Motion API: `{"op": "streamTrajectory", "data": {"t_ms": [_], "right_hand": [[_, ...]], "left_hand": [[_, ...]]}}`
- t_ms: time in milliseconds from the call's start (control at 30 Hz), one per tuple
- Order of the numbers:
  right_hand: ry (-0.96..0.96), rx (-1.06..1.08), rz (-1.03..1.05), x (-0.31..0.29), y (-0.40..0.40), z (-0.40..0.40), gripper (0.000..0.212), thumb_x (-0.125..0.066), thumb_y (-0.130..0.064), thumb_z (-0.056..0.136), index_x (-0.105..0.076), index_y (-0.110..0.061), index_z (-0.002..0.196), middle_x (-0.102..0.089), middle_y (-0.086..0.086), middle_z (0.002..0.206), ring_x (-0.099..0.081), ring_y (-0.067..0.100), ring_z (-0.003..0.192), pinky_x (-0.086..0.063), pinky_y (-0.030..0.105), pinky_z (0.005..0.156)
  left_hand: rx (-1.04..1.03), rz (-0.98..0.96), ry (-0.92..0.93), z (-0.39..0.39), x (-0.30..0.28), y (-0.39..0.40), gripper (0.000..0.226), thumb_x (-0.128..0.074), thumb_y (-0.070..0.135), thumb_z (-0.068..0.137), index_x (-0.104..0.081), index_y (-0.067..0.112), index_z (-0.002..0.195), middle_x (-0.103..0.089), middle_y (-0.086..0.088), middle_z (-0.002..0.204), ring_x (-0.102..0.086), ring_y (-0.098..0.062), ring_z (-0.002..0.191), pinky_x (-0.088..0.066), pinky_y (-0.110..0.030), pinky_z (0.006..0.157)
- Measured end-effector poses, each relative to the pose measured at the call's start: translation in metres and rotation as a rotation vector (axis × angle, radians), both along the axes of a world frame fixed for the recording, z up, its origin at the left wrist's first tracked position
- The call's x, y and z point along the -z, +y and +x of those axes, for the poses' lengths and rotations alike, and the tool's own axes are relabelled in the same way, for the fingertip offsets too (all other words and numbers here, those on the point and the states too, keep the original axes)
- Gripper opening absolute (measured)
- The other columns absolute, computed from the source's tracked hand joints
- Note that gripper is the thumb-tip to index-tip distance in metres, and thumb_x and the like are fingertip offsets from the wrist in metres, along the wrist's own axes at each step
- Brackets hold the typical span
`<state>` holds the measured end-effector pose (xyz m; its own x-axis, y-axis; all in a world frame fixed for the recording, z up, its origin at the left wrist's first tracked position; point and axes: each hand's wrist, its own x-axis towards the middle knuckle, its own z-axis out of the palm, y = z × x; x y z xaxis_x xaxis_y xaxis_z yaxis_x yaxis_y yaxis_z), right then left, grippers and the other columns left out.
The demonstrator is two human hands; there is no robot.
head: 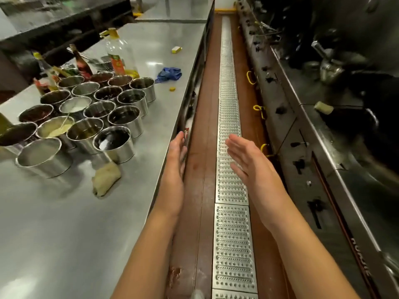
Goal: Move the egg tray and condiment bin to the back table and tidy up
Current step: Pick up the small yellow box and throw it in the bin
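Observation:
Both my hands reach forward over the aisle, palms facing each other and empty. My left hand [176,156] is flat along the edge of the steel table [64,223], fingers straight. My right hand [244,156] hovers open above the metal floor grating [230,180]. Several round steel condiment pots [114,143] stand in rows on the table to the left, some holding sauces or powders. No egg tray is in sight.
Sauce and oil bottles [117,53] stand behind the pots. A beige rag [106,178], a blue cloth [169,74], a yellow cap [172,89] and a small yellow block [176,49] lie on the table. A wok range [345,130] lines the right side of the narrow aisle.

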<state>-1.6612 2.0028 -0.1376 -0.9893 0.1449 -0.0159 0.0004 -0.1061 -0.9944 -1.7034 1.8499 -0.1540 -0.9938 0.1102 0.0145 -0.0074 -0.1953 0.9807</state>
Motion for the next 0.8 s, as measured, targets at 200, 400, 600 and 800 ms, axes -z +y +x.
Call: {"op": "streamTrajectory", "data": {"t_ms": [200,400,600,800], "right_hand": [[-0.030,0.075,-0.051,0.015,0.056,-0.062,0.056,-0.043,-0.064,0.086,-0.056,-0.038,0.134,-0.059,-0.020,0.136,-0.048,-0.006,0.129,-0.033,0.036,0.117],[-0.012,0.036,-0.080,0.017,0.127,-0.147,0.047,-0.039,-0.057,0.092,-0.056,-0.039,0.132,-0.059,-0.019,0.135,-0.049,-0.007,0.128,-0.033,0.034,0.117],[0.026,0.007,-0.143,-0.003,0.175,-0.235,0.053,-0.038,-0.056,0.093,-0.054,-0.031,0.137,-0.059,-0.014,0.136,-0.051,-0.004,0.127,-0.034,0.034,0.117],[0.002,-0.089,-0.180,0.007,0.175,-0.310,0.058,-0.038,-0.057,0.091,-0.053,-0.028,0.139,-0.058,-0.012,0.139,-0.050,-0.003,0.129,-0.033,0.035,0.117]], "left_hand": [[0.090,0.003,-0.026,-0.085,0.010,0.061,0.083,-0.035,0.079,0.074,-0.039,0.038,0.146,-0.042,0.018,0.151,-0.041,0.004,0.135,-0.024,-0.035,0.120],[0.052,-0.010,0.001,-0.160,0.004,0.130,0.082,-0.040,0.078,0.072,-0.041,0.039,0.144,-0.044,0.020,0.148,-0.042,0.007,0.133,-0.029,-0.024,0.113],[-0.005,-0.004,0.017,-0.229,-0.014,0.170,0.073,-0.037,0.071,0.083,-0.042,0.035,0.147,-0.046,0.017,0.148,-0.042,0.005,0.133,-0.034,-0.020,0.106],[-0.087,-0.035,0.001,-0.299,-0.013,0.176,0.070,-0.034,0.072,0.084,-0.042,0.040,0.146,-0.046,0.020,0.147,-0.045,0.009,0.129,-0.036,-0.018,0.102]]}}
